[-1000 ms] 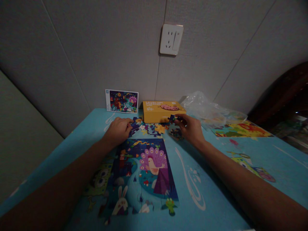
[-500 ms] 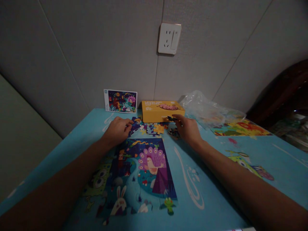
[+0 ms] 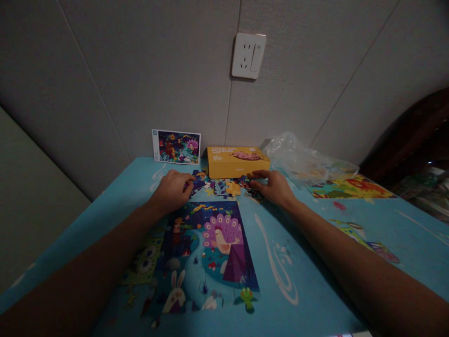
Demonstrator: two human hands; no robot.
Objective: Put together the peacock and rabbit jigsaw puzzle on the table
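"Head view: where is the left hand (image 3: 173, 189)?"

"At the left end of the loose puzzle pieces (image 3: 220, 188), on the blue tablecloth (image 3: 122, 196). Its fingers are curled in; I can't tell whether they grip anything."

"And the right hand (image 3: 273, 188)?"

"At the right end of those pieces, just in front of the yellow box (image 3: 238, 164). Thumb and forefinger stand slightly apart; whether a piece sits between them, I can't tell."

"Where is the joined puzzle section (image 3: 210, 257)?"

"Flat on the near side, between the forearms, showing a pink peacock and a rabbit."

"What else is on the far side?"

"A picture card (image 3: 178, 148) leans against the wall (image 3: 175, 70), left of the box; a clear plastic bag (image 3: 294, 159) lies to its right."
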